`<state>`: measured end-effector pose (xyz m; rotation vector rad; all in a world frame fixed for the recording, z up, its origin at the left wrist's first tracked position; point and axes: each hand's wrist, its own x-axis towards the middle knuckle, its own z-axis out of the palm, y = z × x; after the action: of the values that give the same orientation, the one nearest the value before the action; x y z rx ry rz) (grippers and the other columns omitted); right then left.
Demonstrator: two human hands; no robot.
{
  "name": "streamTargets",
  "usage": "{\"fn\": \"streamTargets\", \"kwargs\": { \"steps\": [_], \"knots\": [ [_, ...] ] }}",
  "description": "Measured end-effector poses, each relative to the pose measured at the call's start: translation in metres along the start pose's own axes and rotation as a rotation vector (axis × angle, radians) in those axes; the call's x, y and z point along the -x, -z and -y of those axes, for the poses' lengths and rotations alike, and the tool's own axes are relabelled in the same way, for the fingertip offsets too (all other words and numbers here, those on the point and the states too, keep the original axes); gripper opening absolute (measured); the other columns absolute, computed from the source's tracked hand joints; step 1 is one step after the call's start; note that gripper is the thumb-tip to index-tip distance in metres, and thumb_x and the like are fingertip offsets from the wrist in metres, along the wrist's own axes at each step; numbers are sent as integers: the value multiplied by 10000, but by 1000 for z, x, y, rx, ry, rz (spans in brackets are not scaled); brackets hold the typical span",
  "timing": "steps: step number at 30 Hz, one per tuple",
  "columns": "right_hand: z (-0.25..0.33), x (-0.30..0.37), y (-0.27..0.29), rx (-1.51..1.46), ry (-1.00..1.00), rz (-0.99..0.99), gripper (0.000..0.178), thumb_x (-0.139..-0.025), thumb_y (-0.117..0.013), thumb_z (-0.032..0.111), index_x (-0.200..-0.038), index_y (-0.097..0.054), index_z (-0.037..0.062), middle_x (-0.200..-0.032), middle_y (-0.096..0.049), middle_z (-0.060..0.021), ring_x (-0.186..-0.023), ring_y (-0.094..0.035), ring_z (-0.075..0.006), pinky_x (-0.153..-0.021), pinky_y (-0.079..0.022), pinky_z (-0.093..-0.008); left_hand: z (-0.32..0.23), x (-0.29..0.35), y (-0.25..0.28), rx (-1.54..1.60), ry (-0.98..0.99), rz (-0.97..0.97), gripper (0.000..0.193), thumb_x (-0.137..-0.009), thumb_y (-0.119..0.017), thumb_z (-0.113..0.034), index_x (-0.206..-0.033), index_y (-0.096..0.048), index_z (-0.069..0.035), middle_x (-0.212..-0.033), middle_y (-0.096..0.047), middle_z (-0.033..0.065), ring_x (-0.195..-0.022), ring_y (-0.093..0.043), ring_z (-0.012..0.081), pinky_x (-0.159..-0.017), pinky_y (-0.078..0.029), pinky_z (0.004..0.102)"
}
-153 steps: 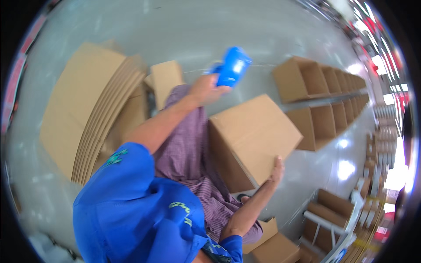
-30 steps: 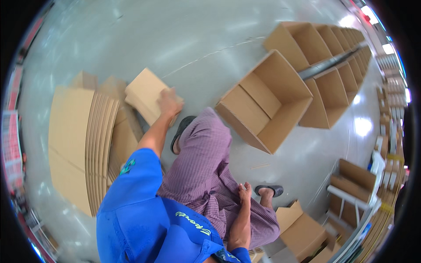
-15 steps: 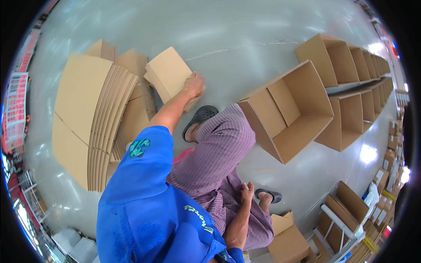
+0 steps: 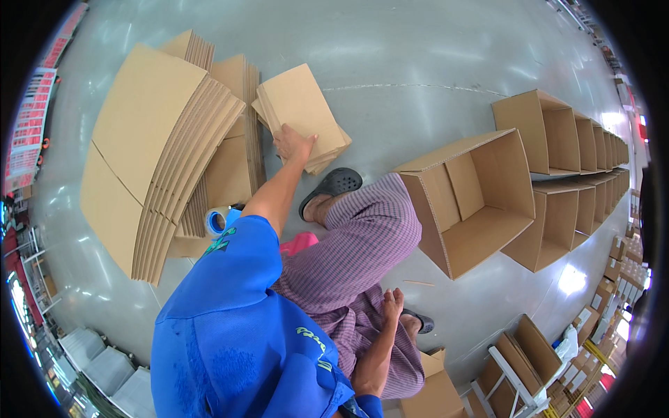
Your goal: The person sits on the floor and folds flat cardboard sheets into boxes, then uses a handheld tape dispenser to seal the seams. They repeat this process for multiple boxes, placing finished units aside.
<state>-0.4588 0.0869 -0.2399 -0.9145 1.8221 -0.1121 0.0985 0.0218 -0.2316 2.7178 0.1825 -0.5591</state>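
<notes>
My left hand (image 4: 295, 144) lies on the near left edge of a small stack of flat brown cardboard sheets (image 4: 303, 104) on the floor. Its fingers are spread over the top sheet, the thumb apart from them. My right hand (image 4: 392, 304) rests by my thigh with loosely curled fingers, and nothing shows in it. To the left of the small stack stand large folded cardboard boxes (image 4: 143, 115), leaning in a fanned row. A blue-and-white tape roll (image 4: 216, 221) sits beside my left upper arm. An open cardboard box (image 4: 488, 216) stands right of my knee.
Two rows of open boxes (image 4: 550, 209) run away to the right. At the lower right are a closed-sided carton (image 4: 435, 397) and a white-framed cart (image 4: 509, 376) with cardboard sheets. White bundles (image 4: 111, 373) lie at the lower left. My dark clog (image 4: 338, 182) is near the small stack.
My left hand has moved from the right edge of the small stack to its near left edge. The view has shifted, and the tape roll now shows. My right hand stays by my thigh.
</notes>
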Motion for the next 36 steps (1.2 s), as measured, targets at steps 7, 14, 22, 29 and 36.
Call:
{"fn": "streamTargets", "kwargs": {
  "steps": [7,14,22,29,36],
  "knots": [
    [-5,-14,-12,123,84,-43,602,-911,-707,277,-1387,-480,-13,-1393,-531,-172,-1145,-577,-245,-884,-506,-335,-26,-11,1,-23,199,71,1006,-627,-921,-367,-1396,-337,-84,-1349,-460,210,-1265,-487,352,-1029,-438,457],
    [4,4,-8,151,-8,-48,618,-909,-704,279,-1390,-470,-30,-1400,-524,-222,-1237,-561,-307,-1027,-448,-381,-22,-7,-13,44,147,-45,902,-642,-916,-333,-1330,-384,-95,-1256,-560,197,-1192,-562,338,-1030,-424,449],
    [-2,24,-7,93,-4,-76,602,-918,-675,239,-1401,-453,-44,-1395,-524,-230,-1200,-586,-299,-988,-477,-362,21,-27,-13,295,-198,-21,378,-758,-801,-330,-911,-619,-36,-961,-674,168,-929,-659,369,-795,-508,458],
    [30,15,5,-444,68,-110,653,-987,-609,318,-1495,-307,39,-1424,-480,-153,-1148,-593,-254,-854,-516,-376,-87,38,48,1217,-708,656,328,-960,-656,-225,-1127,-553,38,-980,-637,56,-874,-587,108,-791,-485,285],
    [121,5,34,-643,265,-215,808,-999,-572,401,-1560,-89,77,-1539,-310,-191,-1295,-499,-341,-923,-514,-438,-200,181,19,483,-934,1269,468,-951,-660,-240,-1294,-540,55,-1127,-668,116,-984,-619,137,-836,-523,297]
  ]
}}
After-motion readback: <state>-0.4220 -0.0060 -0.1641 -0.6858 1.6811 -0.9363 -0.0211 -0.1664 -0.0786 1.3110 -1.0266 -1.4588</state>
